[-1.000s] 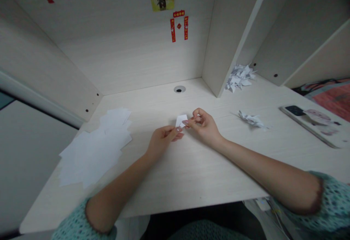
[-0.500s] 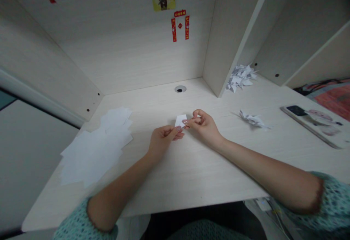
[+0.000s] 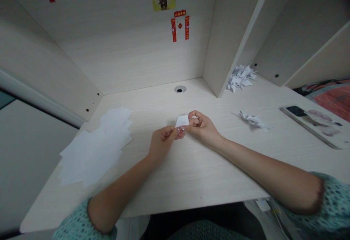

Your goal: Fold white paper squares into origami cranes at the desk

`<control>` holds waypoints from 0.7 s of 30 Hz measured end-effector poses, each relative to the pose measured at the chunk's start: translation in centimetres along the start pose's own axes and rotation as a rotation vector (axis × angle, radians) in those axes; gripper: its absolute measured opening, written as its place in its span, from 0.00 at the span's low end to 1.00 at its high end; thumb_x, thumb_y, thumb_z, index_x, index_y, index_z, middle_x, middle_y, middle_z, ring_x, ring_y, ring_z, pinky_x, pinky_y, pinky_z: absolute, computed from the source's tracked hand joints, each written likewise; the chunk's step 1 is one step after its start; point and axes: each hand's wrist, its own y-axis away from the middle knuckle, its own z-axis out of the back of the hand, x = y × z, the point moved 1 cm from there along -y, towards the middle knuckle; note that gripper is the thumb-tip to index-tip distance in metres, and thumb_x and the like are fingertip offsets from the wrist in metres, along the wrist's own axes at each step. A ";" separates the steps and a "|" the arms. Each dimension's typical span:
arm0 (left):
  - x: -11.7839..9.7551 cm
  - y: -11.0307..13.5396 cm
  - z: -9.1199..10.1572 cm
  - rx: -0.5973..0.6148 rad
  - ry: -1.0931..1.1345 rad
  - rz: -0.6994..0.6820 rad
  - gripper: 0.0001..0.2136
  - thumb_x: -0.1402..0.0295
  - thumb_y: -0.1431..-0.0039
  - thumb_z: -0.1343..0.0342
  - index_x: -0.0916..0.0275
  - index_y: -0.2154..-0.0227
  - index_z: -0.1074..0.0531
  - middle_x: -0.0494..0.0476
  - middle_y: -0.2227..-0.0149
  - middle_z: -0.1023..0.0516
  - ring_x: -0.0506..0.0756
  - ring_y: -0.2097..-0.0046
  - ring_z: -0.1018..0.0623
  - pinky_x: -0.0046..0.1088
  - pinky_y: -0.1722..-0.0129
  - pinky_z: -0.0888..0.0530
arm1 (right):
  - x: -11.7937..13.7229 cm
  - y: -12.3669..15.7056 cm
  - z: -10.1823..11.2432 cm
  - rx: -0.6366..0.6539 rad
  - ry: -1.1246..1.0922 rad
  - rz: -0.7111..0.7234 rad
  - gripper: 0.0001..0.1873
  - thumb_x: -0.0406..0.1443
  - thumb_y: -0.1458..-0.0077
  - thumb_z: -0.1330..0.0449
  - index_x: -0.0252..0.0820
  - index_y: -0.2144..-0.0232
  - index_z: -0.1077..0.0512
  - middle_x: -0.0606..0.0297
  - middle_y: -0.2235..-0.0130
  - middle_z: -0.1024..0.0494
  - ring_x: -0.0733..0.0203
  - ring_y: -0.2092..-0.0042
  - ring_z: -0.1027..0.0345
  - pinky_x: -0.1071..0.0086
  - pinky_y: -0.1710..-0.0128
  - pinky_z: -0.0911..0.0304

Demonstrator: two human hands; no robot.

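Observation:
A small folded piece of white paper (image 3: pixel 182 120) is held just above the pale wooden desk (image 3: pixel 191 167), at its middle. My left hand (image 3: pixel 163 142) pinches the paper's lower left edge with thumb and forefinger. My right hand (image 3: pixel 201 127) has its fingers curled and pinches the paper's right side. The two hands touch at the fingertips. Both forearms reach in from the near edge, with knitted teal sleeves pushed up.
A loose spread of white paper sheets (image 3: pixel 94 148) lies at the desk's left. A folded paper figure (image 3: pixel 253 119) lies to the right, a heap of several more (image 3: pixel 240 77) in the shelf nook behind it. A phone (image 3: pixel 311 123) rests at far right. A cable hole (image 3: pixel 179 89) sits at the back.
My right hand has shifted slightly left and closed in on the paper, which now sits tilted between both pinches. The left hand has barely moved.

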 end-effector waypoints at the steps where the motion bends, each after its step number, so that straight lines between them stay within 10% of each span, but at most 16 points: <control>1: 0.1 -0.1 0.0 0.001 -0.001 0.002 0.14 0.58 0.45 0.45 0.63 0.69 0.23 0.56 0.68 0.18 0.55 0.65 0.19 0.29 0.60 0.24 | 0.0 0.0 0.1 0.002 -0.001 0.002 0.21 0.36 0.63 0.30 0.44 0.69 0.38 0.76 0.80 0.26 0.69 0.79 0.34 0.75 0.76 0.43; 21: 0.7 -0.6 0.1 -0.020 -0.003 0.030 0.14 0.55 0.49 0.42 0.63 0.71 0.24 0.54 0.69 0.19 0.56 0.62 0.20 0.31 0.59 0.26 | 0.8 0.6 0.0 -0.059 0.415 0.223 0.12 0.40 0.50 0.38 0.45 0.65 0.36 0.67 0.74 0.22 0.59 0.69 0.26 0.70 0.70 0.36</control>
